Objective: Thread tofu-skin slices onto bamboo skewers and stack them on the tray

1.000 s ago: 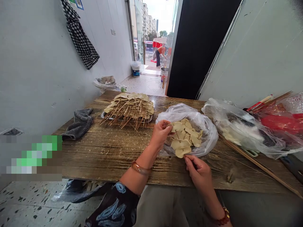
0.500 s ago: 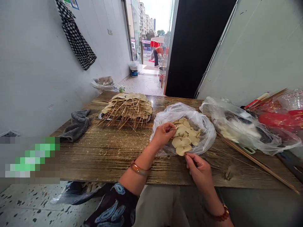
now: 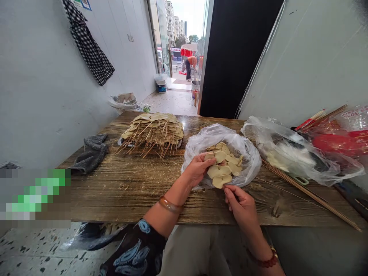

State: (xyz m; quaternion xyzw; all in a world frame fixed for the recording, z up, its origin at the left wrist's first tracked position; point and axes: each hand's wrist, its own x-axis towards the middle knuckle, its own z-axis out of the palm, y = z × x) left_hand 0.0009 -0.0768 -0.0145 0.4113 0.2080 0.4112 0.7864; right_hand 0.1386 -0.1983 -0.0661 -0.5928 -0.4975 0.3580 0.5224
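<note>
My left hand (image 3: pixel 198 167) reaches into an open clear plastic bag (image 3: pixel 195 143), its thumb and fingers closed on a pale yellow round slice (image 3: pixel 220 156) that looks like potato. At the near rim of the bag, my right hand (image 3: pixel 241 201) pinches the end of a thin wooden skewer, mostly hidden by the fingers and by the flat slices (image 3: pixel 222 181) at its tip. More loose slices (image 3: pixel 234 168) lie in the bag, beyond both hands. Left of the bag, a tray holds a high pile of skewered slices (image 3: pixel 155 130), their sticks pointing towards me.
A bundle of bare skewers (image 3: pixel 313 195) lies on the right of the wooden table (image 3: pixel 129 199). Behind it are another plastic bag (image 3: pixel 281 142) and red packaging (image 3: pixel 330 142). A grey cloth (image 3: pixel 93 153) lies at the left edge. Through the doorway, a person (image 3: pixel 191 65) bends over outside.
My left hand has shifted slightly and its thumb now presses on a slice. The right hand keeps its pinch in nearly the same place. The whole view has moved a little.
</note>
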